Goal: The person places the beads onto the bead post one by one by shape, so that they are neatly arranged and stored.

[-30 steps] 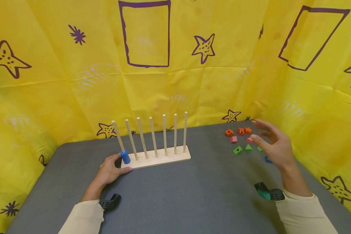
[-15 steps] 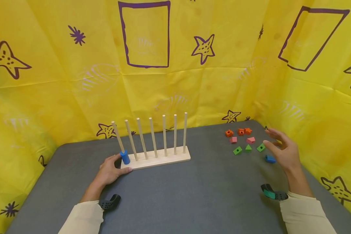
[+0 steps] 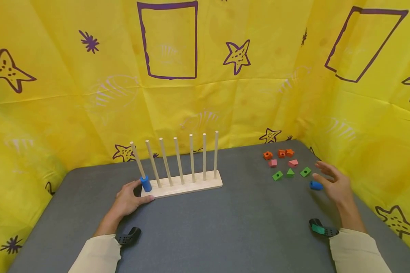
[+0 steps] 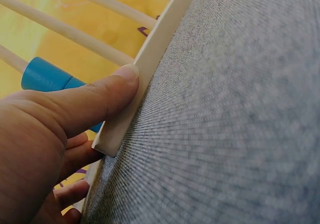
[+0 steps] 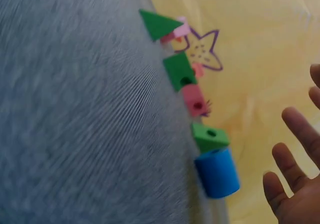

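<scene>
My left hand (image 3: pixel 126 199) grips the left end of a wooden peg board (image 3: pixel 191 185), thumb along its front edge and fingers behind. Several upright pegs stand in a row on the board. Around the leftmost peg sit blue cylinder beads (image 3: pixel 146 184); in the left wrist view a seam divides the blue stack (image 4: pixel 46 75), partly behind my thumb. At the right, my right hand (image 3: pixel 338 187) hovers with fingers spread, holding nothing. Just left of it a blue cylinder bead (image 3: pixel 316 185) lies on its side on the table, apart from the fingers in the right wrist view.
Beyond the loose blue bead lie green beads (image 3: pixel 277 175), pink beads (image 3: pixel 273 163) and orange beads (image 3: pixel 267 155), in loose rows on the grey table (image 3: pixel 232 227). A yellow printed cloth (image 3: pixel 205 98) hangs behind and along the right side.
My right hand has moved right and toward me, away from the orange and pink beads, uncovering a green bead and the loose blue one. The left hand keeps its grip.
</scene>
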Demonstrator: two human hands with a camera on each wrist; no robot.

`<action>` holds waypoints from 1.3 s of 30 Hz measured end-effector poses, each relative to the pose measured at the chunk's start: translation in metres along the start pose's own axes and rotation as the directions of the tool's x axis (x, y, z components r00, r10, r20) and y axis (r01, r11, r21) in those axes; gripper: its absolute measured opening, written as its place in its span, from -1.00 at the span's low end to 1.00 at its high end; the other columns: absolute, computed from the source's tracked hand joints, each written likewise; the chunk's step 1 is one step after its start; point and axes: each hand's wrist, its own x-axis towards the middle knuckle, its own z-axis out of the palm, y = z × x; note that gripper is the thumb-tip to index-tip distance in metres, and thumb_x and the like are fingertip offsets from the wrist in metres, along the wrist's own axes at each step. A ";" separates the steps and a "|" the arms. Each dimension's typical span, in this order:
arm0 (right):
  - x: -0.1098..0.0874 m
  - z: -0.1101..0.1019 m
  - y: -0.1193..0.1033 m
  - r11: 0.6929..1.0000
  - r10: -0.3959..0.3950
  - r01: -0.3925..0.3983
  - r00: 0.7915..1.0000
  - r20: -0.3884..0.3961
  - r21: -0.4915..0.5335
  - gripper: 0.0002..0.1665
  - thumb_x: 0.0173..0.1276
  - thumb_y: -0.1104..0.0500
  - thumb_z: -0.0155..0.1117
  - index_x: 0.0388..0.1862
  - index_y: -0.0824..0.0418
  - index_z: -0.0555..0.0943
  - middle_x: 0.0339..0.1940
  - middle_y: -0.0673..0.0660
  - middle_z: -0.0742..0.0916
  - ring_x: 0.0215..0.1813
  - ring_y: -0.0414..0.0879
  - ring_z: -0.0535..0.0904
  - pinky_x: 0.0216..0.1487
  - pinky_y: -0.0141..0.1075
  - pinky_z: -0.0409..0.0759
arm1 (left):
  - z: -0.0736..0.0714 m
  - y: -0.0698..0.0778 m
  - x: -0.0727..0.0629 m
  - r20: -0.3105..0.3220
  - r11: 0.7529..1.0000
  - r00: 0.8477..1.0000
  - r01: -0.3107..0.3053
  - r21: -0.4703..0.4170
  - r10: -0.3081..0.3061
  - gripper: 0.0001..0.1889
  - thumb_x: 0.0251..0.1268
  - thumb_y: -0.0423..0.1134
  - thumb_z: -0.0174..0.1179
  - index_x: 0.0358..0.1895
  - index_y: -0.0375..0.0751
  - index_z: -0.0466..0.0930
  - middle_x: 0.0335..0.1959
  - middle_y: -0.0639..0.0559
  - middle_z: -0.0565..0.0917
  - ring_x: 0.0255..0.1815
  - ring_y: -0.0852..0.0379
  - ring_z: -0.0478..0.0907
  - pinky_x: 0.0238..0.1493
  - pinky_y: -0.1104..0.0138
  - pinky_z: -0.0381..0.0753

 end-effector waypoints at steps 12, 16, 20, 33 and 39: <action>-0.005 0.002 0.016 0.985 0.133 -0.119 0.985 0.109 -0.125 -0.34 0.38 0.01 0.27 0.38 0.23 0.40 0.24 0.23 0.56 0.21 0.28 0.36 -0.14 -0.42 0.45 | 0.000 -0.001 0.001 -0.006 1.000 1.000 -0.006 0.001 0.006 0.06 -0.02 0.19 0.43 0.43 -0.39 0.17 0.34 -0.50 0.22 0.34 -0.51 0.05 0.21 -0.34 0.04; -0.006 0.005 0.020 0.982 0.133 -0.111 0.981 0.144 -0.150 -0.35 0.40 0.08 0.26 0.38 0.30 0.37 0.25 0.41 0.50 0.23 0.34 0.36 -0.05 -0.08 0.48 | 0.000 -0.002 0.001 -0.009 1.000 1.000 -0.012 0.001 0.012 0.06 -0.02 0.19 0.43 0.43 -0.40 0.17 0.34 -0.50 0.22 0.34 -0.51 0.05 0.21 -0.33 0.05; -0.006 0.007 0.024 0.981 0.113 -0.083 0.980 0.165 -0.178 -0.40 0.39 0.17 0.27 0.33 0.37 0.40 0.20 0.43 0.53 0.13 0.30 0.45 -0.07 -0.21 0.50 | 0.000 -0.002 0.001 -0.011 1.000 1.000 -0.021 0.006 0.021 0.05 -0.02 0.20 0.43 0.43 -0.41 0.18 0.33 -0.51 0.23 0.33 -0.51 0.06 0.21 -0.34 0.05; -0.007 0.012 0.029 0.956 0.064 -0.023 0.989 0.131 -0.292 -0.56 0.38 0.27 0.24 0.20 0.42 0.52 -0.01 0.42 0.65 -0.06 0.30 0.56 -0.11 0.01 0.52 | 0.001 -0.001 0.000 -0.017 1.000 1.000 -0.018 0.006 0.018 0.04 0.00 0.17 0.43 0.43 -0.42 0.17 0.34 -0.51 0.22 0.34 -0.51 0.06 0.21 -0.33 0.06; -0.006 0.010 0.024 0.980 0.063 -0.053 0.997 0.044 -0.194 -0.49 0.43 0.12 0.21 0.24 0.41 0.50 0.00 0.38 0.63 -0.23 -0.37 0.51 -0.29 -0.58 0.46 | 0.001 -0.001 0.000 -0.014 1.000 1.000 -0.023 0.009 0.023 0.05 -0.01 0.19 0.43 0.43 -0.42 0.17 0.34 -0.50 0.23 0.34 -0.51 0.06 0.21 -0.33 0.06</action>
